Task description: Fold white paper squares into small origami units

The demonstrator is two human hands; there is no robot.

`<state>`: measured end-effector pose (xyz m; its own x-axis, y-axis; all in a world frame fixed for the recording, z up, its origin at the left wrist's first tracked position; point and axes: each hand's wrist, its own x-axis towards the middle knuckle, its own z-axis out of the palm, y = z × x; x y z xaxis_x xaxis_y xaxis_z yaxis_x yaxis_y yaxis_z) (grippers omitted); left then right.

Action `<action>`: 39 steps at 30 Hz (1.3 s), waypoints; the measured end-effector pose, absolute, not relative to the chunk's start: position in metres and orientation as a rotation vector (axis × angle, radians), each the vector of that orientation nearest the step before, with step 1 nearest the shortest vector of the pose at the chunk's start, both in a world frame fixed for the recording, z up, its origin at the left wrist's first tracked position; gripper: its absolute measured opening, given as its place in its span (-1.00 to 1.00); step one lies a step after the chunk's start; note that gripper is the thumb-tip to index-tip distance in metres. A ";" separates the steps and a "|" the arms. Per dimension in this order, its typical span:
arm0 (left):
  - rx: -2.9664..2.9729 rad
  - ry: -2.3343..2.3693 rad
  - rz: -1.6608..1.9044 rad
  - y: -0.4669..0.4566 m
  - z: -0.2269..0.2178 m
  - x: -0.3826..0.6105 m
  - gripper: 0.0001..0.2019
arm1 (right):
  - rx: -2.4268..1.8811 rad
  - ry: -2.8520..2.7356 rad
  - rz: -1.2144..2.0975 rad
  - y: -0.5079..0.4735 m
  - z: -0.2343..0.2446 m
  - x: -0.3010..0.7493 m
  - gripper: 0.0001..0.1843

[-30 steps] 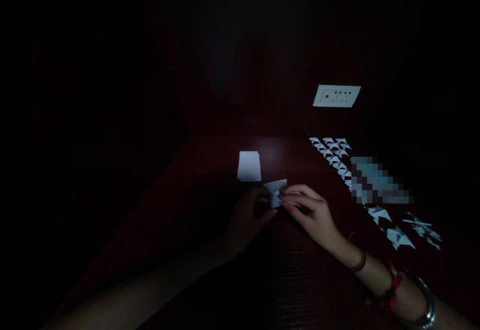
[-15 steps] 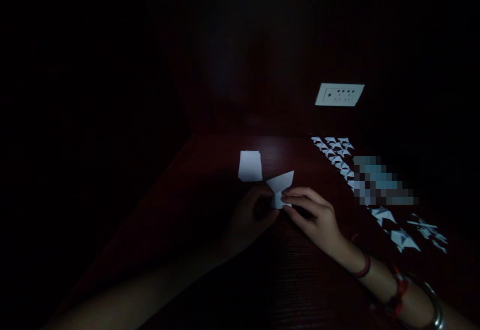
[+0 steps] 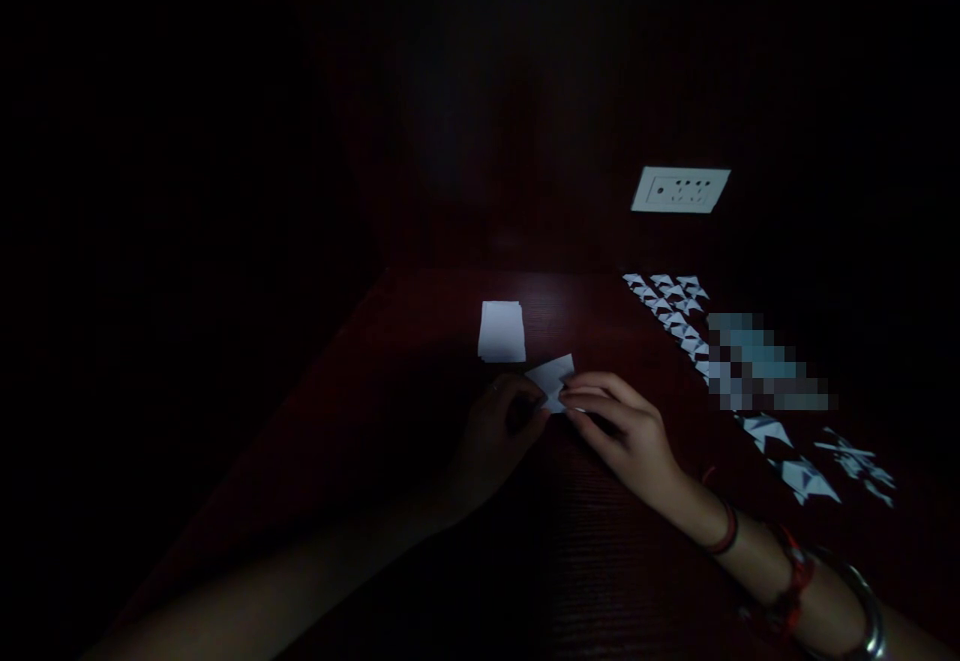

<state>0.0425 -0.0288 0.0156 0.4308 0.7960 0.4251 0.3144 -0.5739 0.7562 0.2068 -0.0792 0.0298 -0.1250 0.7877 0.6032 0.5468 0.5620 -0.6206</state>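
Observation:
Between my two hands is a small piece of white paper with folds in it, held just above the dark red table. My left hand pinches its left side between thumb and fingers. On the right side, my right hand grips it with thumb and fingertips, hiding part of that edge. A stack of white paper squares lies flat just beyond the paper, slightly to the left.
Rows of folded white paper pieces run along the right side, with two larger folded pieces nearer me. White paper scraps lie beside them. A blurred-out patch covers something there. A wall socket sits behind.
The paper's upper part has tilted and turned leftward, its top right corner now lower and further left. Both hands have shifted only slightly, still holding it.

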 end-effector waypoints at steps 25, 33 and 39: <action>1.851 0.913 0.961 -0.026 0.006 0.043 -0.87 | -1.279 -1.645 0.393 -0.068 0.019 0.216 -0.87; 1.722 0.936 0.950 -0.029 0.011 0.045 -0.68 | -1.234 -1.805 0.171 -0.077 0.025 0.208 -0.79; 1.740 0.942 0.941 -0.029 0.016 0.043 -0.76 | -1.172 -1.844 0.077 -0.078 0.023 0.206 -0.77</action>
<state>0.0432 -0.0290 0.0161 0.4159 0.8894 0.1897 0.1904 -0.2891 0.9382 0.2055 -0.0784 0.0227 -0.1242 0.7420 0.6588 0.6842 0.5448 -0.4847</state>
